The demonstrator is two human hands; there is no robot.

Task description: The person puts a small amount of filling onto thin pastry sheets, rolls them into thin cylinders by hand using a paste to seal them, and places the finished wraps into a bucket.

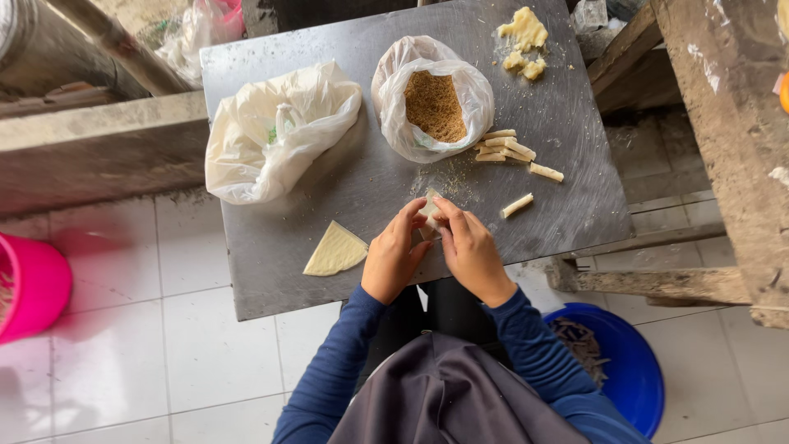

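Mid-roll, left hand [394, 259] and right hand [470, 251] fingers pinch a small pale dough wrapper [429, 212] at the grey metal surface [329, 205] near edge, likely needing tighter rolling, finished pale rolled sticks [505, 148] lying far right.

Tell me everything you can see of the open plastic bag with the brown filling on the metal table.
The plastic bag is thin, translucent white film, crumpled, its mouth rolled open and facing up. Inside lies a heap of brown crumbly filling, fine and dry-looking. It sits on the grey metal table, toward the far side, right of a larger closed white bag. A pile of pale rolled sticks lies against its near right edge. Neither hand touches it.
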